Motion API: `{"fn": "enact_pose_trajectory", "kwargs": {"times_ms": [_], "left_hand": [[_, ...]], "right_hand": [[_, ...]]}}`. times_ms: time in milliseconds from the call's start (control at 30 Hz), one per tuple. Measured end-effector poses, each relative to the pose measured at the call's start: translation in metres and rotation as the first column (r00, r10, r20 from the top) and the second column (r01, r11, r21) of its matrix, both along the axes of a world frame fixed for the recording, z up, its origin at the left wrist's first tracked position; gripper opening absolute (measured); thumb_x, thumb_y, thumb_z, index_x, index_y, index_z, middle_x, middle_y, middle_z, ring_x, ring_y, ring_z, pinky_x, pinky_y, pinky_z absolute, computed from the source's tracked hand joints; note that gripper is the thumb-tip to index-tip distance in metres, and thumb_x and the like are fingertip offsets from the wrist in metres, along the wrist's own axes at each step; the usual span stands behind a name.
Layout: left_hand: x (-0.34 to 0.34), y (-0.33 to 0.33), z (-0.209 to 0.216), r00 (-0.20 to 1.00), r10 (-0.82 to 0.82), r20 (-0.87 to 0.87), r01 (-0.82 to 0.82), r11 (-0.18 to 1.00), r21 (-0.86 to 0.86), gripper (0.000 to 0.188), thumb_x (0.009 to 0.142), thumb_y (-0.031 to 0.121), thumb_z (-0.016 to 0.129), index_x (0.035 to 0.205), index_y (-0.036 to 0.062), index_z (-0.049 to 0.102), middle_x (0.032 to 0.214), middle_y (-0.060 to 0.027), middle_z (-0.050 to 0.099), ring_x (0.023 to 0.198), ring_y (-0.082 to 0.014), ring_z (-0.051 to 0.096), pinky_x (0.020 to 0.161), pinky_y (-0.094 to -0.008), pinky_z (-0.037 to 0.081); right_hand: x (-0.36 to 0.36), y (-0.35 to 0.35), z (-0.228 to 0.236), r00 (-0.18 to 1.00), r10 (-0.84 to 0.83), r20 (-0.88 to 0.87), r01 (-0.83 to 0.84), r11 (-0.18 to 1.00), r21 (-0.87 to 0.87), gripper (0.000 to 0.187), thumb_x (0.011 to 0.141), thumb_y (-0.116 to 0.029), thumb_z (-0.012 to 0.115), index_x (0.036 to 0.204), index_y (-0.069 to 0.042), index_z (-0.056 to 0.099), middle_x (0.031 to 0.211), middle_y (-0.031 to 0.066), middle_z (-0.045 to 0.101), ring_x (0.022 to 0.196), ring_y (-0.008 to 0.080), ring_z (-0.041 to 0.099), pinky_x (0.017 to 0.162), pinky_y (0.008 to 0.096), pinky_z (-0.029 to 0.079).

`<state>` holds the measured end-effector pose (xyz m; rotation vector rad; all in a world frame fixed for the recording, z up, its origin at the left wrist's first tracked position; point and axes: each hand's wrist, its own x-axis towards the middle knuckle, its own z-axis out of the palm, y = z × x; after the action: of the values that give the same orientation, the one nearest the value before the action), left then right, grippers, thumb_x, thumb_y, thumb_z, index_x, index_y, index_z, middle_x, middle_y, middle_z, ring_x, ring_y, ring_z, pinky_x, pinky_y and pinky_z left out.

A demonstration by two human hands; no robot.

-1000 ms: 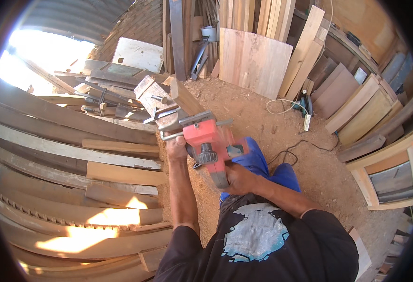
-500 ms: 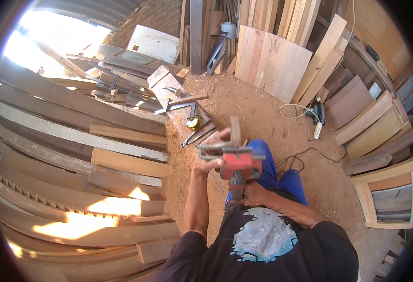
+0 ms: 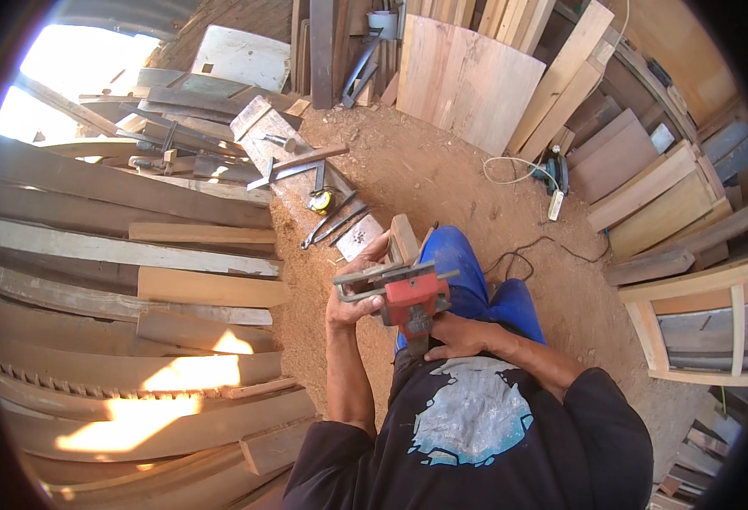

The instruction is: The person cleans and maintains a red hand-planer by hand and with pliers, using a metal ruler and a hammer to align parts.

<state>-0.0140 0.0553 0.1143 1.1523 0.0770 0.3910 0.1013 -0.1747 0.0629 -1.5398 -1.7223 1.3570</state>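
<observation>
In front of my body is a red power tool (image 3: 411, 291) with a dark plate and a grey metal guide frame (image 3: 358, 285); its exact kind is unclear. My left hand (image 3: 358, 293) is closed around the guide side, the thumb lying over the frame. A short wooden piece (image 3: 404, 240) rises from the tool's far end, beside my left fingers. My right hand (image 3: 459, 335) is at the tool's near end, against my shirt, its grip partly hidden behind the tool's dark end.
A plank (image 3: 255, 119) on the ground carries a hammer (image 3: 282, 142), a metal square (image 3: 293, 171), a yellow tape measure (image 3: 321, 201) and pliers (image 3: 316, 231). Stacked boards (image 3: 204, 287) fill the left. A green power tool (image 3: 556, 172) with a cord lies right, near a wooden frame (image 3: 697, 374).
The red tool has tilted and shifted slightly left and nearer with both hands. More of the wooden piece's face shows. The whole view has shifted, moving the surroundings left and up.
</observation>
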Motion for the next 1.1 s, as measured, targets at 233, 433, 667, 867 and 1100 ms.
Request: {"fn": "enact_pose_trajectory", "kwargs": {"times_ms": [233, 433, 667, 867, 1100], "left_hand": [[-0.011, -0.003, -0.016, 0.984, -0.09, 0.152, 0.069, 0.988, 0.137, 0.053, 0.065, 0.028, 0.087, 0.109, -0.0001, 0.077, 0.155, -0.0353, 0.045, 0.148, -0.0501, 0.04, 0.121, -0.0597, 0.027], [-0.035, -0.003, -0.014, 0.967, -0.143, 0.211, 0.099, 0.973, 0.209, 0.053, 0.06, 0.024, 0.084, 0.11, 0.0032, 0.079, 0.152, -0.035, 0.049, 0.148, -0.0531, 0.04, 0.121, -0.063, 0.025], [-0.025, 0.004, -0.008, 0.952, -0.226, 0.208, 0.153, 0.936, 0.317, 0.052, 0.058, 0.024, 0.086, 0.106, 0.0027, 0.079, 0.152, -0.0359, 0.049, 0.149, -0.0515, 0.038, 0.123, -0.0616, 0.023], [-0.004, 0.007, -0.009, 0.927, -0.29, 0.239, 0.18, 0.901, 0.396, 0.051, 0.069, 0.025, 0.084, 0.115, 0.0049, 0.076, 0.156, -0.0317, 0.046, 0.149, -0.0486, 0.04, 0.124, -0.0606, 0.025], [-0.004, 0.014, -0.009, 0.946, -0.221, 0.237, 0.118, 0.917, 0.381, 0.052, 0.07, 0.029, 0.085, 0.117, 0.0078, 0.076, 0.153, -0.0346, 0.049, 0.145, -0.0499, 0.046, 0.121, -0.0626, 0.028]], "right_hand": [[0.013, -0.024, 0.019, 1.0, -0.025, 0.017, 0.025, 0.999, 0.03, 0.057, 0.101, -0.034, 0.062, 0.142, 0.005, 0.057, 0.142, 0.0322, 0.057, 0.133, 0.0464, 0.054, 0.113, 0.0487, 0.042], [0.086, -0.032, 0.039, 0.953, -0.281, 0.115, 0.295, 0.947, -0.131, 0.029, 0.098, -0.025, 0.061, 0.106, -0.001, 0.075, 0.101, 0.0207, 0.076, 0.096, 0.0373, 0.074, 0.087, 0.0473, 0.056], [0.123, 0.041, 0.046, 0.663, -0.657, 0.358, 0.692, 0.72, 0.04, 0.034, 0.096, -0.023, 0.065, 0.118, 0.001, 0.07, 0.109, 0.0241, 0.074, 0.106, 0.04, 0.071, 0.094, 0.0464, 0.054], [0.128, 0.174, 0.006, 0.769, -0.497, 0.403, 0.482, 0.864, 0.145, 0.044, 0.097, -0.026, 0.063, 0.133, -0.001, 0.062, 0.122, 0.0251, 0.071, 0.119, 0.042, 0.066, 0.103, 0.0509, 0.051], [0.109, 0.324, -0.015, 0.845, -0.312, 0.434, 0.316, 0.946, 0.065, 0.056, 0.099, -0.028, 0.063, 0.15, -0.008, 0.052, 0.132, 0.0287, 0.065, 0.126, 0.0464, 0.06, 0.108, 0.0529, 0.048]]}}
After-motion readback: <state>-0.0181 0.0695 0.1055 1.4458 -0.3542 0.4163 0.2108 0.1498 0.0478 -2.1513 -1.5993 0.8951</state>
